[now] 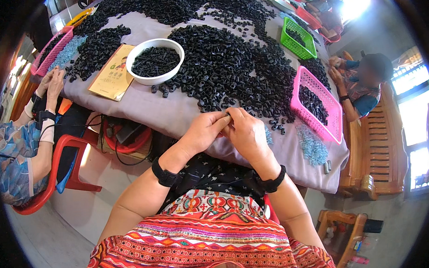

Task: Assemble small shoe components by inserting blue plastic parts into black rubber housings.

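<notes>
hands: left hand (204, 130) and right hand (246, 133) pressed together, pinching one small black plastic piece (228, 115) at table edge
bowls: one white round bowl (155, 61)
baskets: two pink plastic baskets (317, 104), one green plastic basket (297, 38)

Black small parts (221, 67); white bowl (155, 61); pink basket (317, 104); green basket (297, 38).

Whatever the left hand (206, 130) and right hand (245, 133) pinch between their touching fingertips is covered by the fingers and too small to tell. The grey cloth-covered bench (176, 111) runs out of view at the top edge. The small black plastic pieces (221, 67) heaped on it blur together, individual shapes unreadable. The bright window (354, 6) is washed out.
</notes>
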Demonstrator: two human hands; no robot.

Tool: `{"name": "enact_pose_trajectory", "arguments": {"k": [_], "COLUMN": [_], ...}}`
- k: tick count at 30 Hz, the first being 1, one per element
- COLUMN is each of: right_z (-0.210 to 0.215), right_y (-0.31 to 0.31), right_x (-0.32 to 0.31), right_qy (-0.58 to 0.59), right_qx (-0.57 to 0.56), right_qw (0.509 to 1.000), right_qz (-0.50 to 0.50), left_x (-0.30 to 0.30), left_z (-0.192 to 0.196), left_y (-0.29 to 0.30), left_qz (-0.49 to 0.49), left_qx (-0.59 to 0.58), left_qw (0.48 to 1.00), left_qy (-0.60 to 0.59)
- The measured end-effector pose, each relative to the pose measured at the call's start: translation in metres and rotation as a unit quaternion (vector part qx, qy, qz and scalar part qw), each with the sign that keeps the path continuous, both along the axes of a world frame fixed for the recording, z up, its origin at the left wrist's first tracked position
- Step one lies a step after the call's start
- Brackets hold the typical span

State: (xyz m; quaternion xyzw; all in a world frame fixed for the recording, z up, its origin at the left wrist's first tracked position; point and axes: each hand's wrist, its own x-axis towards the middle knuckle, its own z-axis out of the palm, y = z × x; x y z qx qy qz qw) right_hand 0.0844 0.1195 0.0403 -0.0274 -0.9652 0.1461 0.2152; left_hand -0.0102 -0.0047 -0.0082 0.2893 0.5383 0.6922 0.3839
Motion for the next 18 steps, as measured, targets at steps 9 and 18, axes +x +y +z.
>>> {"name": "enact_pose_trajectory", "arguments": {"k": [9, 18], "right_z": [-0.005, 0.044], "right_y": [-0.002, 0.138], "right_x": [0.019, 0.032], "right_qy": [-0.004, 0.092], "right_qx": [-0.025, -0.090], "right_qw": [0.999, 0.961], "right_qz": [-0.020, -0.244], "left_x": [0.009, 0.004], "left_z": [0.010, 0.007], "left_y": [0.001, -0.001], "left_qz": [-0.028, 0.060], "left_qx": [-0.032, -0.023], "left_qw": [0.998, 0.995], "left_qy": [0.049, -0.070]}}
